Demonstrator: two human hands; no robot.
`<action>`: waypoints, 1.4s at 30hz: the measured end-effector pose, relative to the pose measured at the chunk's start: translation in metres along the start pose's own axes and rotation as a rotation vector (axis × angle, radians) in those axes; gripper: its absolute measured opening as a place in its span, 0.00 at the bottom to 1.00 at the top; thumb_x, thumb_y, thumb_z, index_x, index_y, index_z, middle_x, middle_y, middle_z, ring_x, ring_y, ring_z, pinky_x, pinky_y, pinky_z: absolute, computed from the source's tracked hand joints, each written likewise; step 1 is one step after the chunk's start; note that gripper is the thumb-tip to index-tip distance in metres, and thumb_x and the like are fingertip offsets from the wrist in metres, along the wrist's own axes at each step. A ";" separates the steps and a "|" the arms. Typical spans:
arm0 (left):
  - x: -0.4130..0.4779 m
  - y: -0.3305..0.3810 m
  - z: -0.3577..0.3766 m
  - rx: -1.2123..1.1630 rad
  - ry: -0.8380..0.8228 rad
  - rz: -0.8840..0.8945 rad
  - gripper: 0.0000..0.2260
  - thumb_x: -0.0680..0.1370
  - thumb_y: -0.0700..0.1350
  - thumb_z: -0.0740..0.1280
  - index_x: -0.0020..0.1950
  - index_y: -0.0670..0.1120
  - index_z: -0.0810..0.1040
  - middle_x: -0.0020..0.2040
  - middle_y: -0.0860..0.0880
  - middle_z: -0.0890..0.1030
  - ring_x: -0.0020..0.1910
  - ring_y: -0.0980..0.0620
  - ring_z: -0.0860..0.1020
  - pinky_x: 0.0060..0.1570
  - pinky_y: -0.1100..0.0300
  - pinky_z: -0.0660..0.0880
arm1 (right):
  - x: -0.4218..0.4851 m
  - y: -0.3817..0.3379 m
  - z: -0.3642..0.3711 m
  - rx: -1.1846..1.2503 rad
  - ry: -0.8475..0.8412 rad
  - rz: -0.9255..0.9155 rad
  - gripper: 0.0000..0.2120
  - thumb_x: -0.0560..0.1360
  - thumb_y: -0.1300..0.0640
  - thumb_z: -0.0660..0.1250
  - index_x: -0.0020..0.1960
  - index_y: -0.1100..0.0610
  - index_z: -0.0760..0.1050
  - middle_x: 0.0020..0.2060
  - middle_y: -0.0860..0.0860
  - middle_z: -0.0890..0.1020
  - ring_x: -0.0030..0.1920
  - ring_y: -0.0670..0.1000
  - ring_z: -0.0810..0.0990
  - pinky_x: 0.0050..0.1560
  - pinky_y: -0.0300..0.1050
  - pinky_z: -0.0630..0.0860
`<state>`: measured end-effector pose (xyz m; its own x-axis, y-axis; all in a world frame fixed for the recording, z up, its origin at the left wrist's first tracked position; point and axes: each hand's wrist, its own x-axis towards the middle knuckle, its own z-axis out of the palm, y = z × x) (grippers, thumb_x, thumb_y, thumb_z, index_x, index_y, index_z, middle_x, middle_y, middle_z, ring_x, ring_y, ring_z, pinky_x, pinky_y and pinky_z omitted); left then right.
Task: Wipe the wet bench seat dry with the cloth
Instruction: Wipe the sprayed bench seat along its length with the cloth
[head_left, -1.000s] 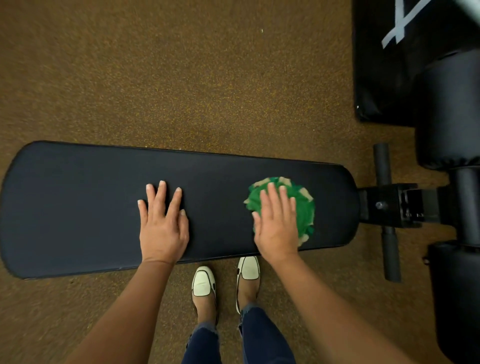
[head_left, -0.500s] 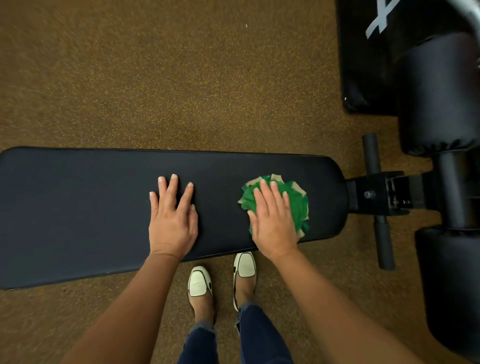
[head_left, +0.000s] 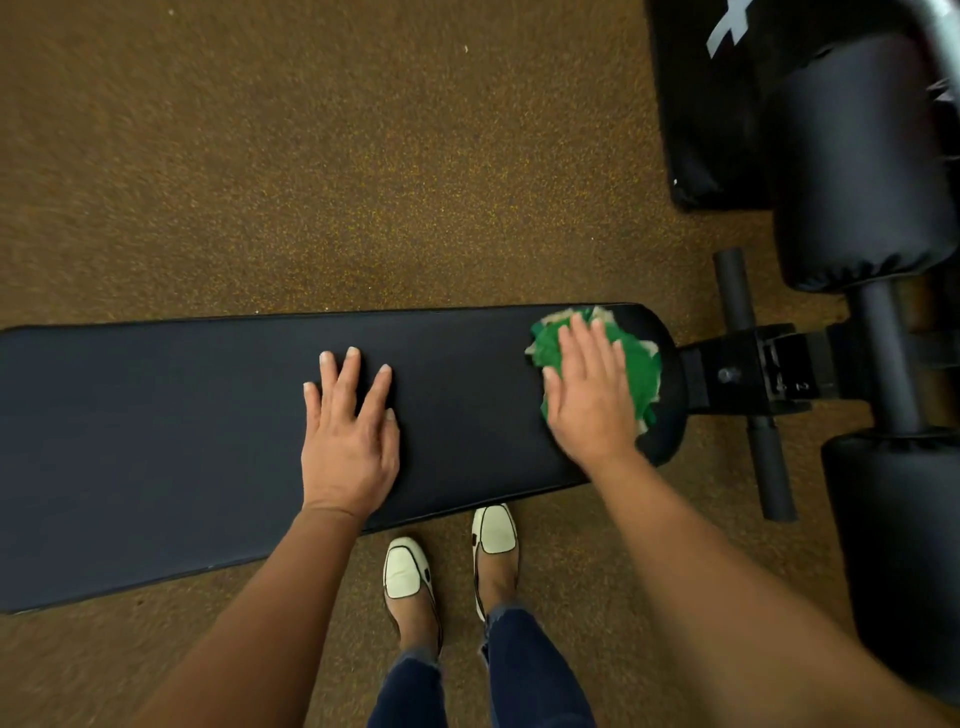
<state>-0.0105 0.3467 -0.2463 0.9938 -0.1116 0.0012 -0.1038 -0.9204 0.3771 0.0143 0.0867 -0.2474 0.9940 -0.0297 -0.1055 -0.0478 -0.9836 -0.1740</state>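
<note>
Sliding rightward since the earlier frame, the right hand (head_left: 589, 395) presses the green cloth (head_left: 641, 364) with flat fingers at the bench seat's (head_left: 156, 441) right end. The left hand (head_left: 348, 441) rests flat mid-seat, fingers spread. Wiping seems underway; the next pass likely sweeps back leftward. No containers show.

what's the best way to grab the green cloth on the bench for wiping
From above, at the crumpled middle under the right hand. The cloth lies spread on the right end of the seat, with thin ragged edges flat on the pad; likely only the bunched folds in the centre give fingers something to curl round.
</note>
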 end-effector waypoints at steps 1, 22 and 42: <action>0.000 0.000 0.001 -0.002 -0.005 0.001 0.20 0.79 0.46 0.55 0.69 0.42 0.71 0.73 0.37 0.64 0.74 0.34 0.54 0.70 0.36 0.54 | 0.011 0.011 -0.002 0.000 0.010 0.039 0.28 0.80 0.48 0.47 0.74 0.62 0.63 0.74 0.58 0.64 0.76 0.58 0.57 0.75 0.56 0.51; -0.009 0.009 0.002 -0.030 -0.090 0.016 0.21 0.79 0.47 0.54 0.70 0.43 0.71 0.73 0.38 0.64 0.75 0.36 0.54 0.71 0.39 0.53 | -0.061 -0.045 0.019 0.078 0.099 0.402 0.27 0.81 0.48 0.47 0.74 0.62 0.62 0.75 0.57 0.61 0.76 0.60 0.54 0.74 0.61 0.51; 0.020 0.091 -0.031 -0.605 -0.403 0.009 0.24 0.79 0.56 0.53 0.75 0.52 0.62 0.70 0.52 0.69 0.68 0.56 0.67 0.63 0.64 0.64 | -0.059 -0.083 -0.069 1.553 0.027 0.821 0.11 0.81 0.57 0.58 0.57 0.55 0.78 0.51 0.57 0.83 0.54 0.58 0.81 0.59 0.58 0.76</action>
<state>0.0009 0.2726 -0.1838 0.8886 -0.3548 -0.2905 0.0449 -0.5630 0.8252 -0.0339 0.1582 -0.1586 0.6671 -0.4050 -0.6253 -0.5180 0.3512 -0.7800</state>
